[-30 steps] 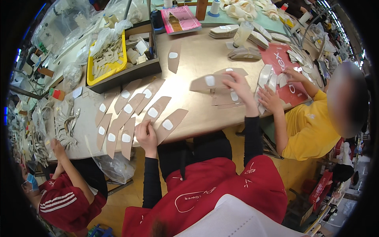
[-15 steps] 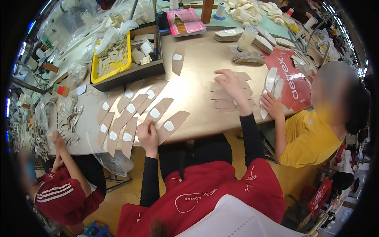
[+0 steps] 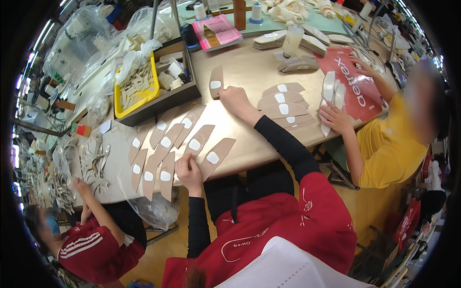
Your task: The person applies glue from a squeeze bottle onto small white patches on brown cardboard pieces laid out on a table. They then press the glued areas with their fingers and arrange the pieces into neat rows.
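My right hand (image 3: 236,102) reaches to the middle of the table, its fingers closed on the lower end of a beige cut piece (image 3: 217,77) that lies apart from the others and bears a white patch. My left hand (image 3: 188,174) rests near the front edge, fingers curled at the lower end of a beige patched piece (image 3: 204,132). Whether it pinches anything is hidden. Several more beige pieces (image 3: 152,161) with white patches lie fanned out to the left. Right of my right arm lies an overlapping row of beige patched pieces (image 3: 272,112).
A dark box (image 3: 192,91) with a yellow tray (image 3: 155,91) stands at the back left. Behind are a pink book (image 3: 218,32), thread spools (image 3: 256,13) and a clear bottle (image 3: 292,41). A co-worker's hand (image 3: 336,117) rests on pale pieces at right; another person sits at left.
My right hand has moved left from the overlapping row to the single piece, uncovering the row's white patches. My left hand stays by the fanned pieces. The whole view has shifted slightly.
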`<state>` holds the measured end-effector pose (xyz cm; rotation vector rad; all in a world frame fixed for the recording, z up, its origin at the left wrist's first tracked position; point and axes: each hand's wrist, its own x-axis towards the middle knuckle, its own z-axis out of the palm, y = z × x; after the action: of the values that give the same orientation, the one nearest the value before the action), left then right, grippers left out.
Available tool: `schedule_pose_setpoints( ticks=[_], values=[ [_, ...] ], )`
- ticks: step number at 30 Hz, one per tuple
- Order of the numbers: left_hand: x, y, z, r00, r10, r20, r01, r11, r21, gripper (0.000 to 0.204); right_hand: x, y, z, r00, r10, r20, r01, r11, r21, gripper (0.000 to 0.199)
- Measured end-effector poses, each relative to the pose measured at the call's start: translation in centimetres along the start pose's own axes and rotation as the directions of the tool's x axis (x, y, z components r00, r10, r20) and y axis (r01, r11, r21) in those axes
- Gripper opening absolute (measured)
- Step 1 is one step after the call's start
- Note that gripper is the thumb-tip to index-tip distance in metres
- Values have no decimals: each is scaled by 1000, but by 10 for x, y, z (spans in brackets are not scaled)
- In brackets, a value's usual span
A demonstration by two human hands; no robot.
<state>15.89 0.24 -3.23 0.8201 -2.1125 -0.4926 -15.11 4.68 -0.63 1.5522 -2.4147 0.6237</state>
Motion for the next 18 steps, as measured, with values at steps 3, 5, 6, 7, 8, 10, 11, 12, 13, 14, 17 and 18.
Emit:
schedule_pose_setpoints(
  ticks=[3, 5, 6, 7, 8, 10, 11, 12, 13, 14, 17, 18],
  values=[
    [0, -1, 0, 999, -28, 15, 29, 999, -41, 15, -27, 10, -38, 972, 225, -74, -197, 942, 273, 17],
    [-2, -1, 0, 998, -59, 26, 60, 998, -36, 15, -45, 27, -69, 903, 401, -157, -252, 787, 562, 22],
    [-2, -1, 0, 998, -56, 24, 57, 998, -35, 15, -52, 38, -85, 851, 499, -163, -310, 728, 611, 22],
    [-2, -1, 1, 998, -52, 22, 53, 998, -35, 15, -60, 51, -101, 802, 558, -213, -299, 683, 666, 23],
    [-1, -1, 1, 998, -59, 32, 60, 998, -35, 15, -70, 63, -117, 752, 626, -205, -298, 600, 743, 22],
    [0, 0, 0, 998, -43, 36, 44, 999, -28, 15, -88, 85, -148, 674, 705, -220, -293, 529, 796, 21],
    [0, 0, 0, 998, -43, 35, 44, 998, -36, 15, -97, 93, -161, 650, 716, -253, -300, 548, 781, 22],
    [0, 1, 0, 998, -44, 41, 46, 998, -33, 16, -102, 99, -171, 639, 714, -285, -305, 575, 759, 23],
    [0, 2, 0, 998, -42, 42, 43, 999, -25, 16, -107, 104, -179, 627, 711, -318, -309, 602, 736, 24],
    [0, 2, 0, 998, -44, 43, 45, 999, -22, 16, -110, 106, -184, 608, 714, -346, -323, 621, 714, 25],
    [-1, 2, 0, 997, -58, 44, 60, 998, -27, 15, -109, 101, -177, 647, 644, -408, -459, 756, 466, 31],
    [-1, 1, 0, 997, -62, 41, 63, 997, -33, 15, -107, 96, -170, 696, 641, -325, -531, 763, 368, 32]
  ],
)
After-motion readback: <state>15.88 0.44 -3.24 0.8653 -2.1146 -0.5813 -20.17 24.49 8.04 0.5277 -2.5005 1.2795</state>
